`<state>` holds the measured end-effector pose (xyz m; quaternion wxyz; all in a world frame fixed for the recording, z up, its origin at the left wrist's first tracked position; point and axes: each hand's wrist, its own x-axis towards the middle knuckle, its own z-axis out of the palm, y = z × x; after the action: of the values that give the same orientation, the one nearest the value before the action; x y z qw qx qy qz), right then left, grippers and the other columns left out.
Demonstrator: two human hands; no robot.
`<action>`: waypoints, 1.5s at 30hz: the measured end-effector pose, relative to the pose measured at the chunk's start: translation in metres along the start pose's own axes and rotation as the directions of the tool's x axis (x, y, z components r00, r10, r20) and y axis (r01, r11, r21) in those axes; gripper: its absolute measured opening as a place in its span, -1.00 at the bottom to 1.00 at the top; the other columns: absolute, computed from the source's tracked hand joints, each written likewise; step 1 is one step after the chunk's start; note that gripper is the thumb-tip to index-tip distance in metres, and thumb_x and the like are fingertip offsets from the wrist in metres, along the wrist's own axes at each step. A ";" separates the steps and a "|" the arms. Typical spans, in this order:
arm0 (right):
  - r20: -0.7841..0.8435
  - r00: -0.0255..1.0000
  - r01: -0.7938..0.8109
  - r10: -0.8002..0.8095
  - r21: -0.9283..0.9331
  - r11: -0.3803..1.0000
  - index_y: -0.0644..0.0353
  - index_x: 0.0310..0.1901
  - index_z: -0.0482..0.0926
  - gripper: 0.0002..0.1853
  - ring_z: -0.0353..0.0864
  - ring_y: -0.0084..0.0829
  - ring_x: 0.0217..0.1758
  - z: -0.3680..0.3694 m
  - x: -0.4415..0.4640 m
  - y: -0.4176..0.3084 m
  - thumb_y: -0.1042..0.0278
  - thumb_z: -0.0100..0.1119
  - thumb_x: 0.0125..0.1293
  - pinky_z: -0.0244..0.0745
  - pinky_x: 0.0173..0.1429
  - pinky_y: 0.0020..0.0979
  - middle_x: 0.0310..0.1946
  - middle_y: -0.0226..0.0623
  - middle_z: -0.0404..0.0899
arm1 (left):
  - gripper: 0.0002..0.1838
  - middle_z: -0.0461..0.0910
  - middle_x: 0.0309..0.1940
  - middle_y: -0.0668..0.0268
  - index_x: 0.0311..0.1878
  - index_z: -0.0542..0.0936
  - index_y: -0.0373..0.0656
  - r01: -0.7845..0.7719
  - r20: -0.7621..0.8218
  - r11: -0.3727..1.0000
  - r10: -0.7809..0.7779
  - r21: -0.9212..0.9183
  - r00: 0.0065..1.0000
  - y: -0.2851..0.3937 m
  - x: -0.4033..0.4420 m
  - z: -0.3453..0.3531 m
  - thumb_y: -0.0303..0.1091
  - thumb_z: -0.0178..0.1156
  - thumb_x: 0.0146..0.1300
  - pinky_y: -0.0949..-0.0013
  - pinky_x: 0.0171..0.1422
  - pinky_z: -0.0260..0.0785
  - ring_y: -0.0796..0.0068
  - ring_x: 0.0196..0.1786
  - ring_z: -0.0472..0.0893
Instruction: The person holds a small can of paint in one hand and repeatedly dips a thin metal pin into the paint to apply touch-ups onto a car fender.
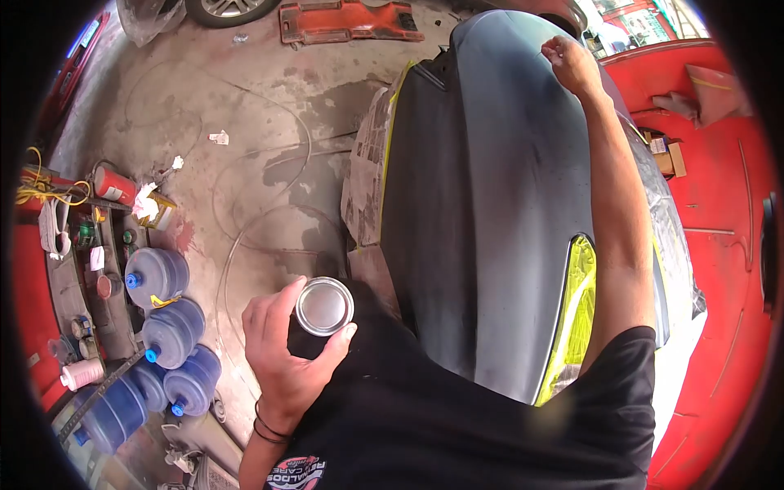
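My left hand (286,347) is closed around a small round metal tin (325,305), its thumb and fingers on the sides and its silvery top facing me. My right arm reaches far forward over a grey, primer-coloured car body panel (523,163). Near the panel's far end, my right hand (574,67) has its fingers curled together at the surface; whether something small sits in them I cannot make out. Yellow-green masking film (576,302) fills an opening in the panel. Masking paper (367,171) borders its left side.
Several blue water jugs (173,331) stand at the left beside a cluttered shelf (98,269). A thin hose (306,139) loops over the concrete floor (269,98). Farther off lie a red creeper board (351,22) and a car wheel (233,8). At the right is a red surface (714,261).
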<state>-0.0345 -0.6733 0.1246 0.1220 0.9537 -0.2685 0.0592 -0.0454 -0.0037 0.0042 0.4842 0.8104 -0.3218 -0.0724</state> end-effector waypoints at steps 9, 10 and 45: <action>-0.024 0.999 0.031 -0.028 0.149 0.988 0.15 0.28 0.88 -0.59 0.97 -0.10 0.22 0.026 0.001 -0.049 -0.01 0.40 0.74 0.76 0.35 -0.10 0.10 -0.08 0.98 | -0.15 0.83 0.14 0.16 0.46 0.74 -0.25 0.019 0.001 1.000 -0.019 0.013 1.000 -0.004 0.003 0.004 -0.32 0.87 0.06 -0.02 0.43 0.53 0.00 0.16 0.74; -0.027 0.999 0.029 -0.024 0.191 0.981 0.16 0.28 0.88 -0.59 0.98 -0.15 0.21 0.023 -0.007 -0.070 -0.01 0.40 0.74 0.77 0.34 -0.13 0.09 -0.08 0.99 | -0.16 0.84 0.15 0.15 0.45 0.75 -0.24 0.011 -0.001 1.000 -0.011 0.025 1.000 -0.007 0.007 0.006 -0.29 0.88 0.08 -0.04 0.42 0.53 0.00 0.14 0.76; -0.352 0.778 0.626 -0.521 0.509 0.591 0.14 -0.04 0.77 -0.92 0.87 0.03 0.03 -0.075 -0.270 -0.391 0.38 0.48 0.55 0.76 0.10 0.08 -0.13 -0.19 0.84 | -0.30 0.82 0.05 0.22 0.33 0.81 -0.12 -0.069 -0.323 0.983 0.122 0.171 0.939 -0.050 0.031 0.010 -0.12 0.82 0.14 -0.05 0.32 0.55 0.02 0.07 0.80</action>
<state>-0.0616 -0.1958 0.0701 -0.1522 0.9674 0.0984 0.1771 -0.0024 -0.0132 -0.0362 0.4689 0.8301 -0.2794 0.1143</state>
